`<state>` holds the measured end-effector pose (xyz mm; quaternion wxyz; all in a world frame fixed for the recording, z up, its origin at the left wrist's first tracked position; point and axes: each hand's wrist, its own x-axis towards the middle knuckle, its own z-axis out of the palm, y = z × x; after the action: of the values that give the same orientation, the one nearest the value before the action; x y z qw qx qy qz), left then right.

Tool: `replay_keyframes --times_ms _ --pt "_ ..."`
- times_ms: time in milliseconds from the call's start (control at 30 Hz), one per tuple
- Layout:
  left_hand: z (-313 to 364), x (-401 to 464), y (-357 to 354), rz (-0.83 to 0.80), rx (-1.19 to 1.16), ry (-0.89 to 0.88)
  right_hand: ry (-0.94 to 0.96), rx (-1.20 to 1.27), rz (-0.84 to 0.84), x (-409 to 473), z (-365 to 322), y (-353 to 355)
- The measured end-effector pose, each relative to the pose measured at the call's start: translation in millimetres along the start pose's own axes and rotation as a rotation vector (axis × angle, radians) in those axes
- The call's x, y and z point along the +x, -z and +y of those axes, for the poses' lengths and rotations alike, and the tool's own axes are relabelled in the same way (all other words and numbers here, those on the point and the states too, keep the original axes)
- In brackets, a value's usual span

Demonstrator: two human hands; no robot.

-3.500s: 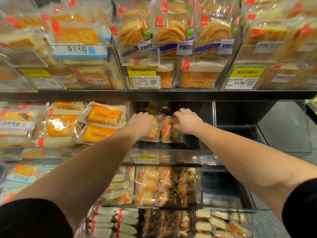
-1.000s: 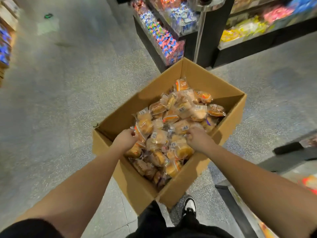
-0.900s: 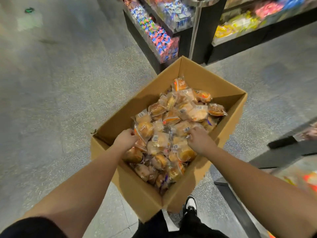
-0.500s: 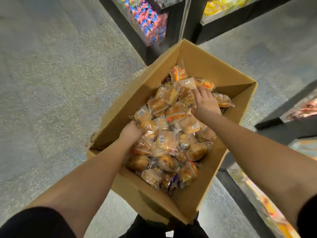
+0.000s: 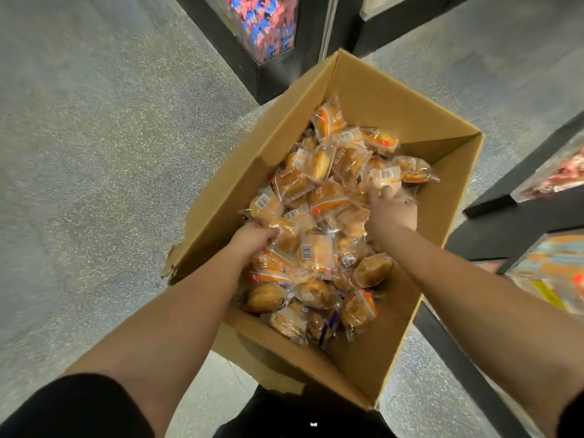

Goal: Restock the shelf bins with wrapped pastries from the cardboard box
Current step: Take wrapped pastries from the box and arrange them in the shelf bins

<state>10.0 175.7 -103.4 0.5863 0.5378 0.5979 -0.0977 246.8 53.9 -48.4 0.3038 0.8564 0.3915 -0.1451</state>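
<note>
- Since half a second ago the right hand (image 5: 393,211) has drawn back from the far pastries to mid-heap, fingers curled onto a clear-wrapped golden pastry with a barcode label (image 5: 382,178). Reads as a pick starting.
- Left hand (image 5: 252,238) hasn't moved off the heap's left edge; fingers curl into the wrappers, but which pack it holds, cannot tell.
- Open brown cardboard box (image 5: 388,90) sits on the speckled grey floor (image 5: 94,153), well stocked.
- Pastries directly under both hands; shelf bins out of view.
</note>
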Motion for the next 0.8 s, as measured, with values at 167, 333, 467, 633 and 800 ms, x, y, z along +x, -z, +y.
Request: replay_keyframes --times_ms 167,333,467,633,800 --pt "1.6 1.8 1.7 -0.119 -0.15 0.056 0.148 0.052 0.031 -20.0 14.5 -17.2" --pt "2.1 -1.8 -2.5 -0.163 -0.157 0.076 -0.043 0.772 0.052 -13.9 27.3 -22.5" --pt "-3.7 3.0 -6.9 -0.16 -0.151 0.059 -0.107 0.817 -0.015 6.7 33.9 -24.6" --pt "-3.6 -0.9 -14.8 -0.086 -0.047 -0.008 -0.031 0.558 -0.018 30.7 38.5 -19.8" --pt "-5.4 -4.7 -13.7 -0.003 0.05 -0.09 0.082 0.622 -0.217 42.1 49.5 -19.9"
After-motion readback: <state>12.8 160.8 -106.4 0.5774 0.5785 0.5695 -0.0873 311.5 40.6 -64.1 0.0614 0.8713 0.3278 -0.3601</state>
